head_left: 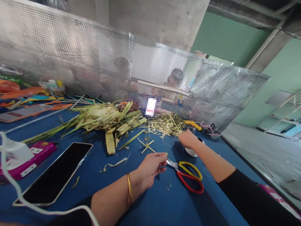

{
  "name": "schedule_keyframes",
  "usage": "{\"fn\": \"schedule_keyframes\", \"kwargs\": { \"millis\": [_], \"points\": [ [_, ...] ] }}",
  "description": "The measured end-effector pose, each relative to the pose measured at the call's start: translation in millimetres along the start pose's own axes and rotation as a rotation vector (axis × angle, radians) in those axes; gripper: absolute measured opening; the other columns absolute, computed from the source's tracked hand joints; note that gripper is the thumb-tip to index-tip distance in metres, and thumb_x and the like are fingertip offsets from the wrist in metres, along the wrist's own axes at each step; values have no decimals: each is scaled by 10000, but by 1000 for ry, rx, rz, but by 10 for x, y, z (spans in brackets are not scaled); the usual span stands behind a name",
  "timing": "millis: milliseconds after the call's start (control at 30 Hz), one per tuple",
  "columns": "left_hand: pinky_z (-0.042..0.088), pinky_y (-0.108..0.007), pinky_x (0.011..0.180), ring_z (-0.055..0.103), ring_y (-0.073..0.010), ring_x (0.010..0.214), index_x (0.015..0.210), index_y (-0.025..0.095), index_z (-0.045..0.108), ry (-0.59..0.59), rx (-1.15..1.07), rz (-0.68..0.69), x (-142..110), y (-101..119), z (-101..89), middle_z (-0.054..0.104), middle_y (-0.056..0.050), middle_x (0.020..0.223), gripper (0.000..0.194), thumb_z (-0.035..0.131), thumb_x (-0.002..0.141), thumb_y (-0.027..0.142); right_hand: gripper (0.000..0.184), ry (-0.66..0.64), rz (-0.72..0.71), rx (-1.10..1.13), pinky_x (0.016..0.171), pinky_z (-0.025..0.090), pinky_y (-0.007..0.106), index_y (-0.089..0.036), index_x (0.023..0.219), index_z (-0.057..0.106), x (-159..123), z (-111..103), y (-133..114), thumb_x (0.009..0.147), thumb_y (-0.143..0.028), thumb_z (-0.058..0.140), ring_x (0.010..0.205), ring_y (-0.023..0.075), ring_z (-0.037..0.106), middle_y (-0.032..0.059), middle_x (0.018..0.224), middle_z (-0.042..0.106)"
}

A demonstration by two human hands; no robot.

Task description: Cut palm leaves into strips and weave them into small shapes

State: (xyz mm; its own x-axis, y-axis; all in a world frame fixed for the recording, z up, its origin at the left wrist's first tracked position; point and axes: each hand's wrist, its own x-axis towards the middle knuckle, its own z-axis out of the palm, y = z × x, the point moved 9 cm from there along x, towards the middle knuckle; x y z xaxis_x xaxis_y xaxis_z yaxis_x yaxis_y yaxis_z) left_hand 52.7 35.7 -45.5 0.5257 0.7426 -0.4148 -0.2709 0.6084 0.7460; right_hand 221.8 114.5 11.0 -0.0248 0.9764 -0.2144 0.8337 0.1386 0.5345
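Observation:
My left hand (152,169), a gold bangle on its wrist, pinches a small yellow-green plant piece (166,154) between thumb and fingertips. Just right of it lie scissors (190,176) with one yellow and one red handle, the blades partly behind my fingers. My right hand (187,139) reaches forward to the right edge of a pile of small cut plant pieces (164,124). Its fingers are curled down and mostly hidden, so what they hold does not show. Under that wrist stands a white round spool or cup (191,152). A star-shaped piece of pale strips (147,146) lies ahead.
A heap of leaves and stalks (110,117) covers the back middle of the blue table. A phone (56,172), a magenta power strip (37,157) and a white cable (54,212) are at left. Perforated metal panels (77,53) stand behind, with people beyond. Yellow-handled tool (192,124) at right.

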Motion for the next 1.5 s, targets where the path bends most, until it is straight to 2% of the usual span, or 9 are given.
{"fn": "schedule_keyframes", "kwargs": {
  "millis": [200,433,567,800,1033,1133,1233,1333,1500],
  "points": [
    [424,-234,668,523,-91,639,683,144,586,-4,-18,10,2,-6,-15,556,15,652,266,776,634,324,169,35,-49,69,907,418,382,-156,939,658,-131,-73,-8,904,-155,493,1035,218,597,83,1009,668],
    [412,-231,658,521,-88,631,725,141,599,7,-14,-19,26,-33,-26,558,20,646,254,780,626,289,324,-137,16,64,825,509,418,-162,1177,541,-15,145,90,896,-323,552,987,207,593,83,1180,570],
    [408,-229,646,509,-84,619,705,137,597,-14,-14,-14,12,-19,-7,550,19,638,252,775,631,298,323,-230,52,73,819,511,410,-165,1181,539,89,262,135,896,-315,554,987,208,594,83,1178,570],
    [413,-220,627,510,-82,622,722,138,599,-7,-15,-7,19,-28,2,541,16,644,216,754,655,272,314,-238,-12,161,815,513,406,-169,1176,542,75,317,133,900,-317,548,980,204,596,81,1176,572],
    [426,-220,634,528,-88,644,713,141,588,5,-5,5,-7,-6,-5,550,9,670,181,724,700,260,127,82,-65,157,722,419,264,-181,900,646,-93,-87,59,889,-200,521,793,152,629,38,824,684],
    [447,-243,684,559,-100,681,736,135,595,-18,9,12,2,3,7,602,-19,734,142,683,749,247,119,284,-71,102,719,366,293,-169,882,648,-268,-239,-20,848,-157,535,826,199,610,79,788,684],
    [455,-258,718,578,-103,690,753,138,598,-3,22,32,32,7,-21,636,-30,781,126,663,771,244,137,449,-59,44,687,359,320,-137,803,624,-499,-207,-179,822,-77,502,797,235,581,114,747,653],
    [456,-252,714,586,-109,696,750,140,596,1,39,47,53,3,-35,638,-28,770,143,664,772,264,199,601,-16,9,625,372,320,-125,905,604,-736,-78,-364,840,-48,432,711,223,561,123,795,636],
    [429,-204,586,578,-99,679,782,134,606,21,61,42,47,22,-55,659,-55,850,137,652,778,263,242,787,-45,25,614,406,300,-137,948,587,-1061,-6,-665,833,-22,408,666,191,549,93,795,630]
  ]
}}
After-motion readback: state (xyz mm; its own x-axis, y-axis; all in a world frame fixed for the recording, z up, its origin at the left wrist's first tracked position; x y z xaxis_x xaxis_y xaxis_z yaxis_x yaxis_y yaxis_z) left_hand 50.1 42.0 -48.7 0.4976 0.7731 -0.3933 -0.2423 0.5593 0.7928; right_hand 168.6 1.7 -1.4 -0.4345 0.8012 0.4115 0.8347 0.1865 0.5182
